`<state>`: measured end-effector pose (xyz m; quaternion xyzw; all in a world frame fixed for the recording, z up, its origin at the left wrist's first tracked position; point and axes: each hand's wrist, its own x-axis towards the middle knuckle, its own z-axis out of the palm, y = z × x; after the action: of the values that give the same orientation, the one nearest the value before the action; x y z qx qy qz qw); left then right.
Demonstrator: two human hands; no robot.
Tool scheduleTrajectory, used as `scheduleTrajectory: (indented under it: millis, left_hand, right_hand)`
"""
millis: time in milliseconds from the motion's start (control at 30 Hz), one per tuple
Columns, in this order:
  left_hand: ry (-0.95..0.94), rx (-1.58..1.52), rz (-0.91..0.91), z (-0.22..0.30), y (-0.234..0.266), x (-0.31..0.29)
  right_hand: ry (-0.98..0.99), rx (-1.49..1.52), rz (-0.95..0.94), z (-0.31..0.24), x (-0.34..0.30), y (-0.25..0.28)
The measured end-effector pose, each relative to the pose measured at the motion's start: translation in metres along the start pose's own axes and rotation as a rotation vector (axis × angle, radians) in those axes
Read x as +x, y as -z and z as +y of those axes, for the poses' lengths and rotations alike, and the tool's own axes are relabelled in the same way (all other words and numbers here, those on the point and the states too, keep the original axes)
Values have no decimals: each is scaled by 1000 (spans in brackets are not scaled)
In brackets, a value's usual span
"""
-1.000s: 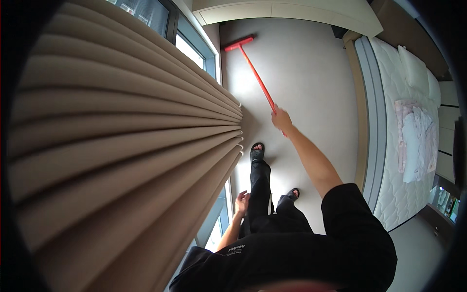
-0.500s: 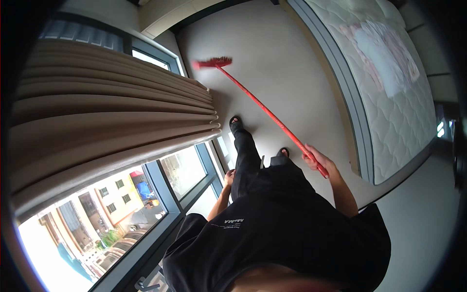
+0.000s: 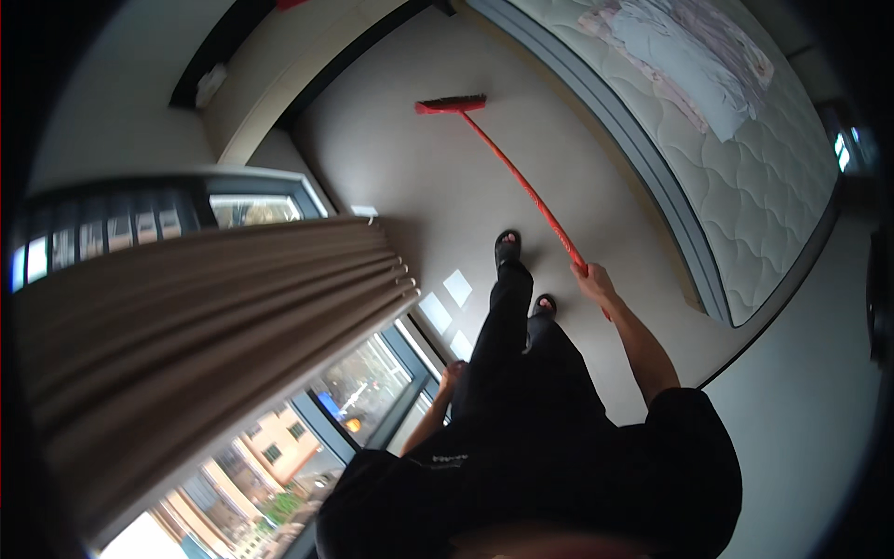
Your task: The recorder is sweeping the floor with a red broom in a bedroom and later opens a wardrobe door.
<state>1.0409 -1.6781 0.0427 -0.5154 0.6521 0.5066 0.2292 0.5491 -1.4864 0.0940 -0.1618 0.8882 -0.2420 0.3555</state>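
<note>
My right hand (image 3: 594, 282) is closed around the upper handle of a red broom (image 3: 528, 190). The long handle slants away to the far left, and its wide head with dark bristles (image 3: 453, 104) rests on the grey floor between the bed and the window side. A short end of the handle sticks out below my fist. Down beside my left thigh hangs my left hand (image 3: 452, 376), near the window frame; my dark trousers partly cover it, and its fingers cannot be made out.
A bed with a quilted white mattress (image 3: 745, 224) runs along the right, with folded bedding (image 3: 675, 65) on it. Brown curtains (image 3: 223, 317) hang at the left by the windows. Pale square patches (image 3: 456, 288) show on the floor. A light-coloured cabinet (image 3: 279, 88) stands at the far left.
The broom head has shifted right and slightly farther away across the floor. My right hand has moved a little farther off with the handle. The whole view has swung leftward.
</note>
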Motion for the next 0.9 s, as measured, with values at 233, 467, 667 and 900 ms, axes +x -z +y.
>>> scheduleTrajectory:
  millis: [233, 467, 667, 900]
  left_hand:
    - [169, -222, -105, 107, 33, 84]
    - [63, -266, 71, 205, 59, 128]
    - [-230, -101, 113, 201, 4, 129]
    - [-297, -44, 111, 184, -130, 12]
  right_hand:
    - [-75, -239, 105, -42, 201, 38]
    - [-61, -262, 27, -74, 263, 68]
    - [-29, -188, 79, -22, 126, 45]
    - [-128, -200, -29, 155, -173, 22]
